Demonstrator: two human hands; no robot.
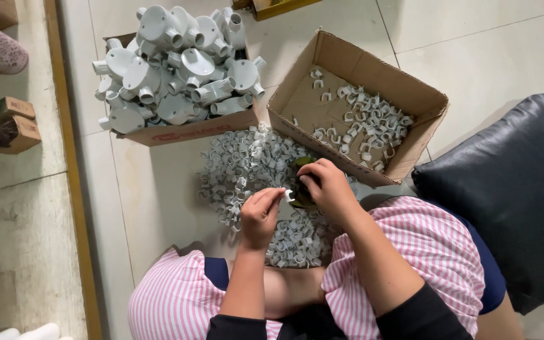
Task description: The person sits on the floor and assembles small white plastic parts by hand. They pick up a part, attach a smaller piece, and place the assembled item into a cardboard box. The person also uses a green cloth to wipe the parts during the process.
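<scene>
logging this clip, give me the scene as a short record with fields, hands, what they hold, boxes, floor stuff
left hand: pinches a small white clip at its fingertips
right hand: closed on a dark green tool, mostly hidden
pile of white clips: loose on the tiled floor, under both hands
open cardboard box: right of the pile, white clips scattered inside
second cardboard box: heaped with grey round conduit fittings
black cushion: at the person's right
</scene>
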